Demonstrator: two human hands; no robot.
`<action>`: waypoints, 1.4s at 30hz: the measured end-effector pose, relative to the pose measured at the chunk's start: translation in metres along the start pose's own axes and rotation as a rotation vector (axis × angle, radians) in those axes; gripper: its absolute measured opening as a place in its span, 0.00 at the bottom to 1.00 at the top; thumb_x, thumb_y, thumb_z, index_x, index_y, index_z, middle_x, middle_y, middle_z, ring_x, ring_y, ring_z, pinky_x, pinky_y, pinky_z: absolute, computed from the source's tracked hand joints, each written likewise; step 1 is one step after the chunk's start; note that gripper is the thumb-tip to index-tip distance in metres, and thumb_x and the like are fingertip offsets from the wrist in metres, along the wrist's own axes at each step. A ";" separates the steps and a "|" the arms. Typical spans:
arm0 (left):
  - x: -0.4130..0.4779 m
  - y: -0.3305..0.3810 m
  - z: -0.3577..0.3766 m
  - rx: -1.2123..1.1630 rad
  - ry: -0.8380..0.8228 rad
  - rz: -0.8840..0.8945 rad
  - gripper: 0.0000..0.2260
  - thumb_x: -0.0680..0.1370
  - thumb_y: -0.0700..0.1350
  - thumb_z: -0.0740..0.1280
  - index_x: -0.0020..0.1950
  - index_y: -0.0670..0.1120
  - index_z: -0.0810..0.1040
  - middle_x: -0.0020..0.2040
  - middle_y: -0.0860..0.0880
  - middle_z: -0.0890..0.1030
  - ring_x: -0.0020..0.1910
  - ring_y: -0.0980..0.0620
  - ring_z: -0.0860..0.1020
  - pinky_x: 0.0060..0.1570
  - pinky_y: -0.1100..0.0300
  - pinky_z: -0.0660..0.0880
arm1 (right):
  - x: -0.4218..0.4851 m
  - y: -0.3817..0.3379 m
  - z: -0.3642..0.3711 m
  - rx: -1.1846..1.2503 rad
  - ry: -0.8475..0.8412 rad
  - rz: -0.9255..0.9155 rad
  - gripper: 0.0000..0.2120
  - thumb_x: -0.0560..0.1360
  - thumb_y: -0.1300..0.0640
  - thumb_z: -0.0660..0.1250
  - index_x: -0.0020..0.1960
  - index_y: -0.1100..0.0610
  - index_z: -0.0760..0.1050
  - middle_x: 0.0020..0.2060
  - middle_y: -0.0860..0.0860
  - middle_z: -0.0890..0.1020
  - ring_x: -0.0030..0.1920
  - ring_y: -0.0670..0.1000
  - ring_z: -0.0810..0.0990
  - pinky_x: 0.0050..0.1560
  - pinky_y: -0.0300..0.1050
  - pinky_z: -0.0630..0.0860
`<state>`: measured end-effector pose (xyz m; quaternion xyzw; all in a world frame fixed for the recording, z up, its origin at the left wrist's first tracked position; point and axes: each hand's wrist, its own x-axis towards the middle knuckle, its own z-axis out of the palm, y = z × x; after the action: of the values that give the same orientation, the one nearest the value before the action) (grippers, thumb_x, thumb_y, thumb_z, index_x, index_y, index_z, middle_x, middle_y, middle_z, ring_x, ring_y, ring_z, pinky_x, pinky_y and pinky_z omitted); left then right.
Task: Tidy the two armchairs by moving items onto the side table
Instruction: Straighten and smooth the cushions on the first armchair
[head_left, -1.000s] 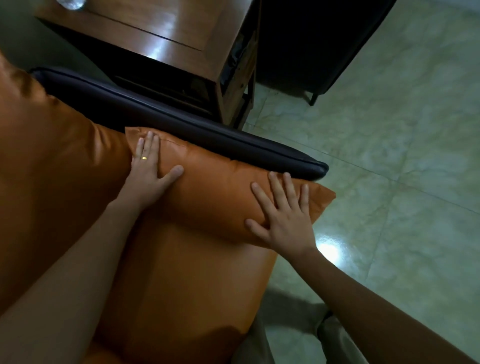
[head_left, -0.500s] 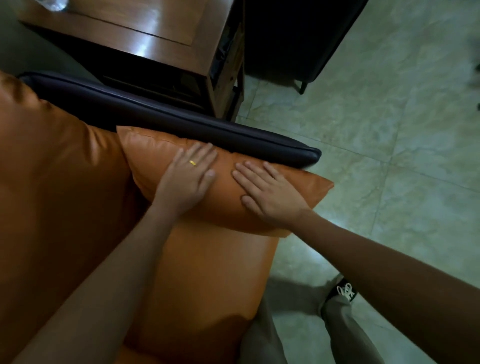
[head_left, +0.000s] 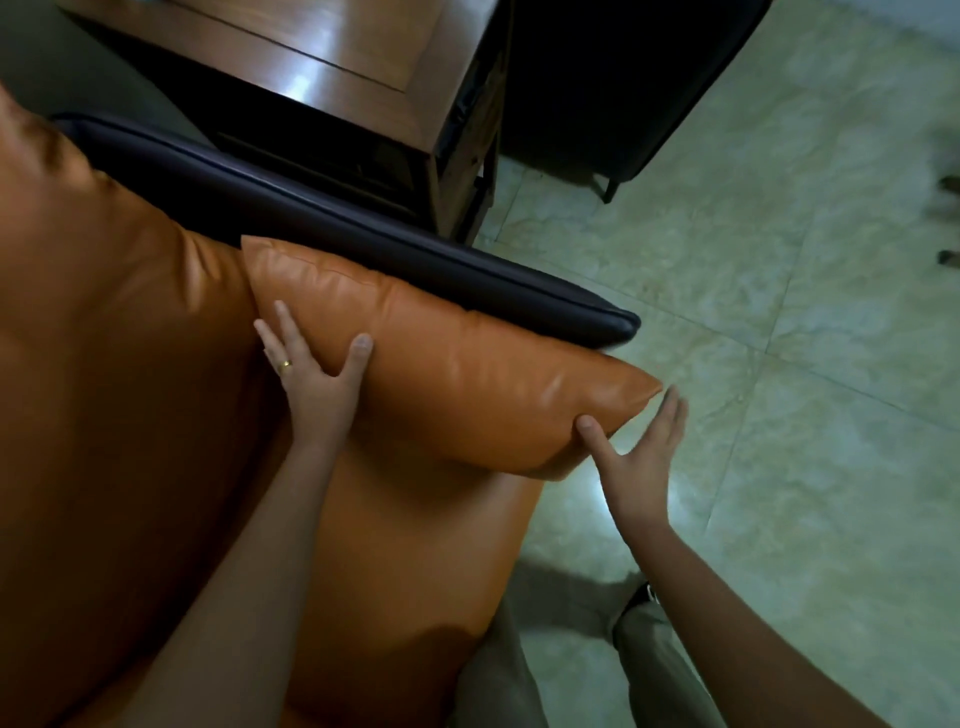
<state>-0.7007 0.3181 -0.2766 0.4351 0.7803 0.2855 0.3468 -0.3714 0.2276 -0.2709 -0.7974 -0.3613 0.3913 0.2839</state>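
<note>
An orange leather cushion (head_left: 467, 374) leans on its edge against the dark armrest (head_left: 363, 228) of the orange armchair (head_left: 405, 545). My left hand (head_left: 317, 384) holds the cushion's left end, thumb pressed on its front face and fingers slid between it and the backrest (head_left: 114, 364). My right hand (head_left: 634, 457) is at the cushion's right corner: the thumb touches the lower edge, and the straight, slightly blurred fingers reach past the corner. The wooden side table (head_left: 337, 57) stands just beyond the armrest.
A second, dark armchair (head_left: 623, 78) stands right of the side table at the top. Pale green floor tiles (head_left: 779, 364) fill the right side. My trouser legs (head_left: 654, 665) and a shoe show below the seat's front edge.
Both hands lay flat together on the middle of the cushion; they have slid apart to its two ends, left to the backrest end, right to the outer corner.
</note>
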 end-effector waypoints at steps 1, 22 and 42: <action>0.002 0.001 0.003 -0.047 0.015 -0.027 0.46 0.74 0.65 0.70 0.82 0.61 0.43 0.83 0.49 0.38 0.82 0.42 0.45 0.76 0.40 0.57 | -0.001 -0.002 0.006 0.121 -0.053 0.031 0.50 0.72 0.35 0.72 0.81 0.40 0.44 0.80 0.46 0.58 0.77 0.40 0.61 0.75 0.47 0.64; -0.104 -0.005 -0.015 -0.122 -0.031 -0.195 0.36 0.78 0.59 0.69 0.82 0.60 0.54 0.83 0.51 0.52 0.77 0.60 0.54 0.70 0.58 0.56 | -0.066 0.018 -0.007 -0.117 -0.552 0.214 0.37 0.77 0.41 0.69 0.80 0.42 0.54 0.72 0.50 0.72 0.61 0.49 0.77 0.60 0.53 0.77; -0.397 -0.114 0.138 -0.128 0.295 -0.606 0.36 0.77 0.64 0.65 0.81 0.61 0.53 0.83 0.56 0.48 0.81 0.54 0.47 0.76 0.46 0.56 | -0.054 0.094 0.008 -0.618 -1.065 -0.677 0.31 0.81 0.45 0.64 0.81 0.51 0.58 0.77 0.51 0.67 0.78 0.52 0.62 0.77 0.49 0.60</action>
<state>-0.4957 -0.0626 -0.3276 0.1149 0.8964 0.2776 0.3258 -0.3685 0.1315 -0.3218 -0.3852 -0.7741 0.4981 -0.0649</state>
